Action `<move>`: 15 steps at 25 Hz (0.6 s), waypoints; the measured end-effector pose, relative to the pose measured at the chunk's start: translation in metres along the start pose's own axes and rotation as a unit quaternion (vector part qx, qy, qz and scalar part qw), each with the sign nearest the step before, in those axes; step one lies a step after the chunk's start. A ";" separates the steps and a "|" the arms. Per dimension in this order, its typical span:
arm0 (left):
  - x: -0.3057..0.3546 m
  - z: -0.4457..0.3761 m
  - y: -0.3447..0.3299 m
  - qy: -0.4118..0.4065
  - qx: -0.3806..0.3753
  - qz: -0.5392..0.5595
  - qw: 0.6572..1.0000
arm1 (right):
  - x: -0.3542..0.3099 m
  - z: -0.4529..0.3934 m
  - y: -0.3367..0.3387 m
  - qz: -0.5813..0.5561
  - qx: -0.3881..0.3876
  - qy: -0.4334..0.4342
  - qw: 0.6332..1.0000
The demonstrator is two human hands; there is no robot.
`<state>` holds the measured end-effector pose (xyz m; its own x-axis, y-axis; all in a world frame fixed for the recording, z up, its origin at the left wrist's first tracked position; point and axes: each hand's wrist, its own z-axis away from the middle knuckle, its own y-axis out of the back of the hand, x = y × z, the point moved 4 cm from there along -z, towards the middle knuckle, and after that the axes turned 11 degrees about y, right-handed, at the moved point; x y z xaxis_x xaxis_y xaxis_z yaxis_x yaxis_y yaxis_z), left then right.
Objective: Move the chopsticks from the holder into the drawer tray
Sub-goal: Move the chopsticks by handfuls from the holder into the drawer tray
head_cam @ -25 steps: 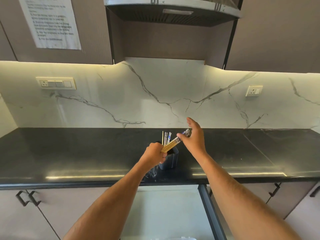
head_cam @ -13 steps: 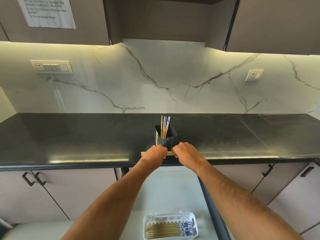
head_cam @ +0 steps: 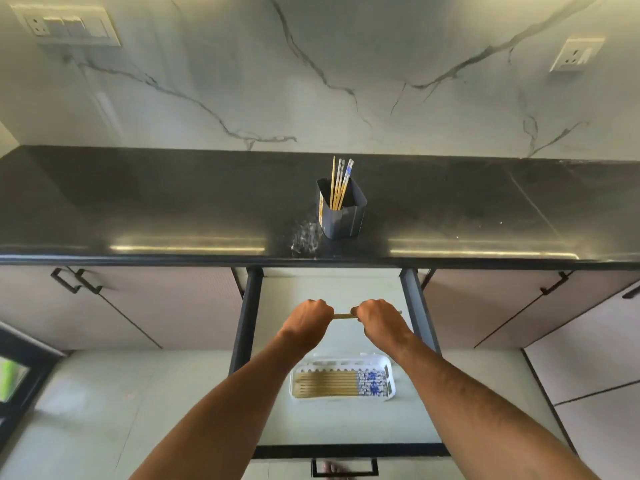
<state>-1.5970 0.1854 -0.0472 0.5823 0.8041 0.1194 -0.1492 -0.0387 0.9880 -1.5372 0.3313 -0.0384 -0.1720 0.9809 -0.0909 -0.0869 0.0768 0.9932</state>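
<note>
A dark holder (head_cam: 343, 216) stands on the black counter with several chopsticks (head_cam: 340, 183) upright in it. Below, in the open drawer, a white tray (head_cam: 388, 363) holds several chopsticks with blue patterned ends (head_cam: 332, 384) lying flat. My left hand (head_cam: 306, 320) and my right hand (head_cam: 377, 320) are both closed around a bundle of chopsticks (head_cam: 343, 316) held level above the drawer, behind the tray. Only a short stretch of the bundle shows between my fists.
The black counter (head_cam: 173, 209) runs the full width, with a wet smear left of the holder. The open drawer (head_cam: 349, 450) has dark side rails and a handle at the front. Closed cabinet doors (head_cam: 145, 306) with black handles flank it.
Both hands have carried the bundle of chopsticks down from beside the holder, over the counter's edge, to above the open drawer. The view has tilted downward.
</note>
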 end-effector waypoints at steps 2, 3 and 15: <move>0.001 0.010 -0.025 -0.007 -0.013 -0.007 1.000 | -0.003 0.009 -0.026 -0.012 -0.018 0.010 1.000; 0.003 0.016 -0.036 -0.013 -0.018 -0.013 1.000 | -0.004 0.015 -0.038 -0.016 -0.028 0.012 0.999; 0.016 0.055 -0.148 -0.004 -0.120 -0.040 0.992 | -0.011 0.042 -0.150 -0.031 -0.152 0.043 0.987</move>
<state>-1.5217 0.1711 -0.1859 0.6063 0.7940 0.0432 -0.2881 0.1687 0.9426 -1.4812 0.3160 -0.1836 -0.2382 0.9562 -0.1704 -0.3883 0.0670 0.9191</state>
